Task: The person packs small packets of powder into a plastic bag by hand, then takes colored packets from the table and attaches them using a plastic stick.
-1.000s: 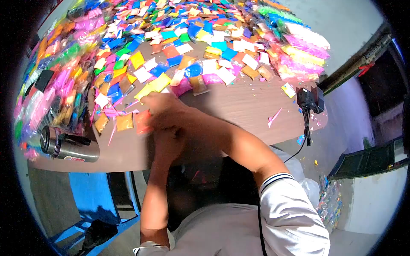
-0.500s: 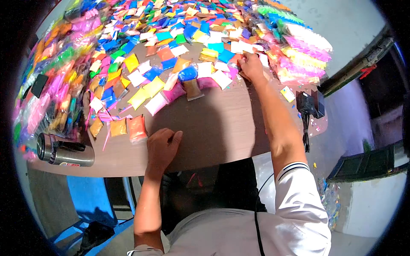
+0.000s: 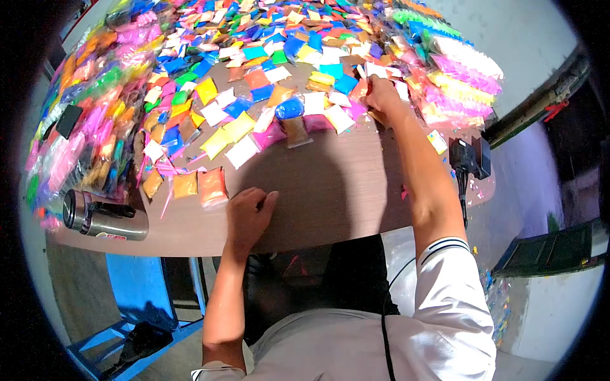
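My left hand (image 3: 250,217) rests at the front edge of the table, its fingers curled in and the thumb sticking out to the right. No object shows in it. Just left of it lies an orange-red packet (image 3: 212,185) in clear plastic, with an orange-brown packet (image 3: 185,185) beside that. My right hand (image 3: 385,99) reaches out to the right side of the spread of packets, fingers bent down among them. A white packet (image 3: 375,70) lies at its fingertips; what the fingers hold is hidden. A blue packet (image 3: 290,108) sits above a brown packet (image 3: 296,132) near the middle.
Many small coloured packets cover the table (image 3: 305,190) towards the back. Bagged packets (image 3: 95,127) are heaped on the left, more bagged stacks (image 3: 460,76) on the right. A steel flask (image 3: 114,219) lies front left, a black phone-like object (image 3: 68,122) above it, a black adapter (image 3: 467,155) at right.
The whole view has shifted slightly right. My right hand stays among the packets at the right with its fingers lowered. My left hand remains by the orange-red packet.
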Action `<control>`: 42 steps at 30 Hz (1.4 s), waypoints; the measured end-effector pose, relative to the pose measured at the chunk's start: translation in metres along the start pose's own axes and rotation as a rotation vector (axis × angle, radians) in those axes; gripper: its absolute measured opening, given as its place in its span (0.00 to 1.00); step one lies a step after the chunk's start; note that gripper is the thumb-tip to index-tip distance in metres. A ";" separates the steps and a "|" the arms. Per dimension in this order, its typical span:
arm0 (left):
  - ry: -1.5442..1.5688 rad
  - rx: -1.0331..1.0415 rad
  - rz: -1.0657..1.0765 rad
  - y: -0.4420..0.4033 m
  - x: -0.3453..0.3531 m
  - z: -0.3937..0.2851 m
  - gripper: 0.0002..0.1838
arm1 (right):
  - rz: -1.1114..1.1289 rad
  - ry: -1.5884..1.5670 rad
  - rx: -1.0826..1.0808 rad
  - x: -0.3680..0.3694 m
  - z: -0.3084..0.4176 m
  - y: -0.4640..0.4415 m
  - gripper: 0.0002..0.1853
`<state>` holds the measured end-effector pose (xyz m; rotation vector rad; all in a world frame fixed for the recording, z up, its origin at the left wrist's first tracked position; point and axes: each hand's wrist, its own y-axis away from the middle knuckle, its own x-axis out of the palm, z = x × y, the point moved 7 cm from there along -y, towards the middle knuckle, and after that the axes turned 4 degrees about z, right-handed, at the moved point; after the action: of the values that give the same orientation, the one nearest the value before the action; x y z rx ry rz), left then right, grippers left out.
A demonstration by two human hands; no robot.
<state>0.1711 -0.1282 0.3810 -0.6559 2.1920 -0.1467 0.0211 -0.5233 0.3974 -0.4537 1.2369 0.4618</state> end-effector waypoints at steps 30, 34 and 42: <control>0.210 -0.100 0.088 0.004 0.003 0.020 0.24 | 0.531 -1.585 -0.156 0.086 0.197 0.208 0.18; 0.226 -0.113 0.103 0.004 0.005 0.022 0.25 | 0.553 -1.678 -0.133 0.093 0.192 0.210 0.18; 0.173 -0.036 0.100 0.004 0.007 0.017 0.26 | 0.522 -1.341 -0.150 0.078 0.198 0.212 0.14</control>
<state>0.1791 -0.1264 0.3639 -0.5697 2.3938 -0.1151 0.0773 -0.2307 0.3578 0.1206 -0.0170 1.0704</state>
